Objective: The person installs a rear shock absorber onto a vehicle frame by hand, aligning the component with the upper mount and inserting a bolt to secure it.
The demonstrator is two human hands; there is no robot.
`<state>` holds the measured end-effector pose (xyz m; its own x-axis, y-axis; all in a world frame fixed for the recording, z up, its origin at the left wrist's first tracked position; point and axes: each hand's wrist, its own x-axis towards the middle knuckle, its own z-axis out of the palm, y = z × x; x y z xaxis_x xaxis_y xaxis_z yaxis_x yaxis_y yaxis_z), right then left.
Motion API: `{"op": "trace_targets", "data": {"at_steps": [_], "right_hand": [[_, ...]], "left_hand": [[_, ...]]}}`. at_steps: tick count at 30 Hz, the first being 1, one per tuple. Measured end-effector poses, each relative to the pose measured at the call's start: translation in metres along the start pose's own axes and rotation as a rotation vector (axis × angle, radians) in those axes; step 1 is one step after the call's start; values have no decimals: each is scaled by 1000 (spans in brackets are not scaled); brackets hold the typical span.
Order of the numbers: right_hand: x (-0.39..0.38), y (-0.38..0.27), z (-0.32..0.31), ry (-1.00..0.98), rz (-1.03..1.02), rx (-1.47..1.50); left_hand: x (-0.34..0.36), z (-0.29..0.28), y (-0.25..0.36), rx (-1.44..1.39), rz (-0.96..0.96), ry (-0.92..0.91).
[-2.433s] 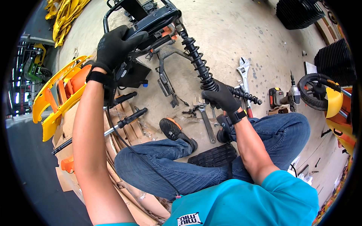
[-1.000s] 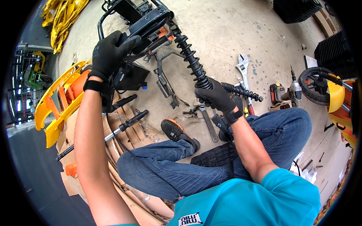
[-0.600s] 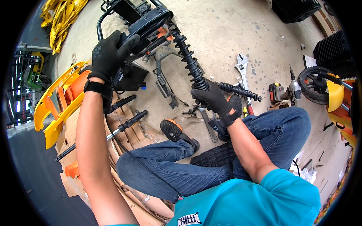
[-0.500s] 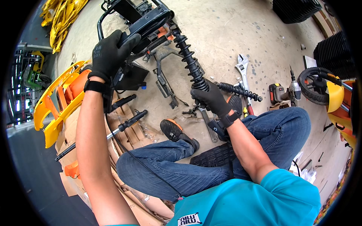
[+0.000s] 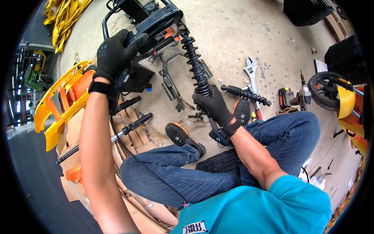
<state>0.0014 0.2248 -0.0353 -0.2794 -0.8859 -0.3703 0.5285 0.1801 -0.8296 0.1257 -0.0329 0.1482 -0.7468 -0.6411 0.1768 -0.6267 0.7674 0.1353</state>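
Note:
My left hand [image 5: 117, 54], in a black glove, grips the edge of the black metal frame [image 5: 156, 21] at top centre. A black coil-spring shock absorber [image 5: 193, 58] hangs diagonally from the frame's right side. My gloved right hand [image 5: 214, 105] is closed round its lower end. A second shock absorber [image 5: 245, 93] lies on the floor just right of that hand, beside a large adjustable wrench [image 5: 251, 72]. A dark bracket assembly [image 5: 171, 87] lies below the frame. A black box-like part [image 5: 138, 78] is beside my left hand, partly hidden.
Yellow-orange panels [image 5: 66, 93], fork tubes [image 5: 132, 126] and cardboard [image 5: 68, 185] lie left. Yellow parts [image 5: 68, 27] are piled at upper left. A power tool [image 5: 304, 93], battery [image 5: 285, 97], wheel [image 5: 323, 93] and black stacks [image 5: 343, 58] are right. My legs [image 5: 167, 175] are bent in front.
My right hand has moved leftward, swinging the lower end of the held shock absorber left and uncovering more of the one on the floor. My left hand stays on the frame.

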Motion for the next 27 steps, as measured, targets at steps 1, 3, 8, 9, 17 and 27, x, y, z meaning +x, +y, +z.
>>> {"op": "trace_targets", "data": {"at_steps": [1, 3, 8, 9, 17, 27], "right_hand": [[0, 1, 0, -4, 9, -11], [1, 2, 0, -12, 27, -32], [2, 2, -3, -14, 5, -32], [3, 1, -8, -23, 14, -40], [9, -37, -55, -133, 136, -184], [10, -50, -64, -150, 134, -282]], "left_hand": [[-1, 0, 0, 4, -1, -3], [-1, 3, -4, -19, 22, 26], [-3, 0, 0, -56, 17, 29], [-3, 2, -2, -64, 17, 32], [-3, -1, -1, -86, -24, 8], [-2, 0, -1, -67, 4, 23]]}}
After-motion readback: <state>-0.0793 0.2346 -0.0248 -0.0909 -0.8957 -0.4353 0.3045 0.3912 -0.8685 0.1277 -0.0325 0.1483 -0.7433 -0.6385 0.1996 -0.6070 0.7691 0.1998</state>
